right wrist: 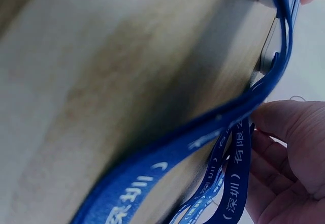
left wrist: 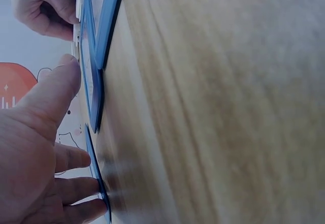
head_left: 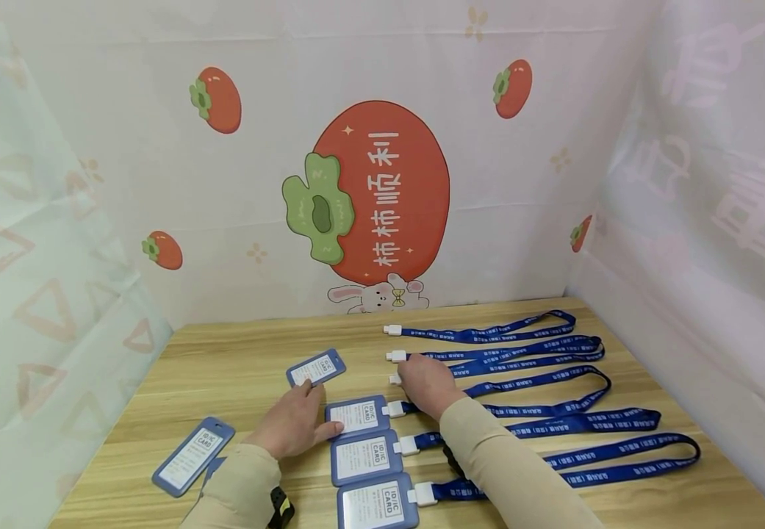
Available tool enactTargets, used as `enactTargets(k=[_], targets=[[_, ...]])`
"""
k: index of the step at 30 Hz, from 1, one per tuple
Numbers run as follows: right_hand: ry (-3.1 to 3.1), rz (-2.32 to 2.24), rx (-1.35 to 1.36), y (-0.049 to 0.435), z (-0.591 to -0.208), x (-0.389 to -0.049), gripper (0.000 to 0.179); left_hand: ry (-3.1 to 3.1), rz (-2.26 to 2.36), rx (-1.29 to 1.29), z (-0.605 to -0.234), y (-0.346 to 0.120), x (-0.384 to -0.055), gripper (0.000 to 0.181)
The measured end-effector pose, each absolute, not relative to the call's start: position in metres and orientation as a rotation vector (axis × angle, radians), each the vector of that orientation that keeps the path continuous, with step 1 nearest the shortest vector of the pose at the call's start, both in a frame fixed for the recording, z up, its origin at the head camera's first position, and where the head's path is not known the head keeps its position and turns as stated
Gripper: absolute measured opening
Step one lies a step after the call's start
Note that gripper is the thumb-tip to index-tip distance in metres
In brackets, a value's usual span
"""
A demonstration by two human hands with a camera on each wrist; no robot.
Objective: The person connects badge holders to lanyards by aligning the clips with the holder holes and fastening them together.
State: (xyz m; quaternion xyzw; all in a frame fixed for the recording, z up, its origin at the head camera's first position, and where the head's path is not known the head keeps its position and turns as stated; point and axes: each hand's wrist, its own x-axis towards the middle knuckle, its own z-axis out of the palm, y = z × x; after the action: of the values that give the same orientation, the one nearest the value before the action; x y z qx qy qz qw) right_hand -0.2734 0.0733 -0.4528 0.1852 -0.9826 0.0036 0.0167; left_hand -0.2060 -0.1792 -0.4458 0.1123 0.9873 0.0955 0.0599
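My left hand (head_left: pixel 292 422) rests with fingers spread, its fingertips on a blue card holder (head_left: pixel 316 367) near the middle of the table. Its thumb lies at the left edge of another card holder (head_left: pixel 358 416), the farthest of three in a column, each joined to a blue lanyard by a white clip. My right hand (head_left: pixel 430 386) pinches a blue lanyard (right wrist: pixel 237 178) just behind its white clip (head_left: pixel 395 379), its fingers curled. In the left wrist view the right hand (left wrist: pixel 45 8) shows beyond the card holders, close to a white clip.
Two loose lanyards with white clips (head_left: pixel 392 330) (head_left: pixel 396 356) lie toward the back. Another blue card holder (head_left: pixel 193 455) sits at the left beside my sleeve. Lanyard loops (head_left: pixel 647 463) stretch across the right side. A printed cloth wall (head_left: pixel 488 242) stands behind the wooden table (head_left: pixel 223 353).
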Motion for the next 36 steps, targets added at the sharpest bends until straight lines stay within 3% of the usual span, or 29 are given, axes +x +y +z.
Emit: enactTargets(k=[36], targets=[[-3.026, 0.064, 0.606, 0.0745, -0.4543, -0.269, 0.016, 3.037, 0.251, 0.365, -0.4474, -0.1721, -0.1958, 0.077]])
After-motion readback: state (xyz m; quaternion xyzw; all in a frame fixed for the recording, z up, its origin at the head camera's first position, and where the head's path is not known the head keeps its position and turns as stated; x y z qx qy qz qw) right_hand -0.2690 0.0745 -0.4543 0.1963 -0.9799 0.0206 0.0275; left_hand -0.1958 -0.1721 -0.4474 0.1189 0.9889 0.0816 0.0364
